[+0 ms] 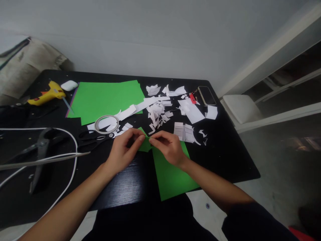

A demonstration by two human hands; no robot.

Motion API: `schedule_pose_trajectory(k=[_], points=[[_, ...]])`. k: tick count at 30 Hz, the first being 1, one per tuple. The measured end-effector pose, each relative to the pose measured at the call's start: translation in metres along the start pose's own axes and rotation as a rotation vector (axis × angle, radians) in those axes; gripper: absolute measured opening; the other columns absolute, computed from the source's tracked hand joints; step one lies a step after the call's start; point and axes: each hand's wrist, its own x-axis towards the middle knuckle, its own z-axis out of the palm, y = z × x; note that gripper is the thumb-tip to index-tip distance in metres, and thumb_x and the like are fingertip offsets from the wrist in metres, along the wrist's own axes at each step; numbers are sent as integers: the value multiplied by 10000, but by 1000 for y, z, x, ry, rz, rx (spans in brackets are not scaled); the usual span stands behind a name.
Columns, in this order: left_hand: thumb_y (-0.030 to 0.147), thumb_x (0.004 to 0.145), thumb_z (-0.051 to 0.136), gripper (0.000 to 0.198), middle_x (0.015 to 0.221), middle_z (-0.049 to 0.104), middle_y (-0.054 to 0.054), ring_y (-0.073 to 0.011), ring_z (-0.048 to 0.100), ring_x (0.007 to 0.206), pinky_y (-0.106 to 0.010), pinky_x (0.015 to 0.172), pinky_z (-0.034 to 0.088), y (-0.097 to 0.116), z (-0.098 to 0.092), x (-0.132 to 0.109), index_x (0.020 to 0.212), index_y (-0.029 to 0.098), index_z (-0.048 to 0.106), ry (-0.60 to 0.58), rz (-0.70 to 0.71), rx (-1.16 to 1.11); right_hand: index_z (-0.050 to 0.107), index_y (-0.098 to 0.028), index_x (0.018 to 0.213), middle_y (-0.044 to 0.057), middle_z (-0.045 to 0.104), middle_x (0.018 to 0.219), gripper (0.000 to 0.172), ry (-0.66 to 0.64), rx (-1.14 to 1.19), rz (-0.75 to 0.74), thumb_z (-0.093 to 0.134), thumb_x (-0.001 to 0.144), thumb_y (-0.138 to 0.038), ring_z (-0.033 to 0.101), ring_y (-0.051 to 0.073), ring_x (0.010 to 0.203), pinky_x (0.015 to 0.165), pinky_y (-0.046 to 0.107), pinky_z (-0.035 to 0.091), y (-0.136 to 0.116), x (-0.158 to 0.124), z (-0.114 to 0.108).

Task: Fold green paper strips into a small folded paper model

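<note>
Head view, centre of the frame: a small green piece (144,145) sits between my two hands, just above the black table (225,154). My left hand (124,147) has thumb and forefinger clamped on it, and my right hand (170,147) pinches its right edge, so the fingertips of both nearly meet. Under my right hand, lower centre, lies a green sheet (172,174) reaching the table's near edge.

At upper left I have a yellow glue gun (51,94); its side carries a dark mark, too small for me to read. Larger green sheets (107,97) lie right of it. Left of centre, a tape roll (96,125) rests on white paper, with black-handled scissors (109,136) just below.

White paper scraps (157,112) are heaped above my hands. Right of centre, some cut strips (179,129) bear thin lines; I cannot make out any lettering. Upper right, a phone (207,95) lies with its screen dark, near a small red object (192,98).
</note>
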Motion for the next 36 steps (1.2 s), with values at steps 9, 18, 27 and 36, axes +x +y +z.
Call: schedule_pose_trajectory(k=[9, 18, 27, 36], points=[[267, 936, 681, 104, 691, 648, 23, -99, 569, 597, -204, 554, 451, 1, 1, 2, 874, 187, 702, -2, -38, -102, 759, -222, 818, 4, 724, 798, 88, -25, -3, -15, 786, 851, -299, 665, 156, 754, 723, 306, 544, 0, 1, 0], [296, 945, 665, 138, 698, 633, 8, -108, 542, 607, -214, 542, 440, -2, 0, 3, 877, 179, 694, 6, -80, -122, 759, -225, 818, 4, 720, 794, 79, -3, 0, 0, 790, 843, -293, 657, 159, 748, 714, 315, 536, 1, 2, 0], [331, 934, 664, 178, 677, 627, 16, -113, 541, 589, -221, 542, 431, 2, 0, 3, 853, 175, 692, -70, -106, -121, 758, -223, 821, 3, 717, 777, 79, -52, -23, -30, 786, 853, -290, 660, 158, 731, 706, 310, 539, 3, 1, 1], [346, 928, 675, 186, 680, 624, 17, -119, 538, 598, -226, 553, 424, 0, 1, 4, 846, 180, 689, -47, -122, -153, 755, -219, 814, 4, 717, 774, 129, -39, -10, 18, 799, 840, -337, 662, 160, 725, 701, 308, 546, 1, 3, 1]])
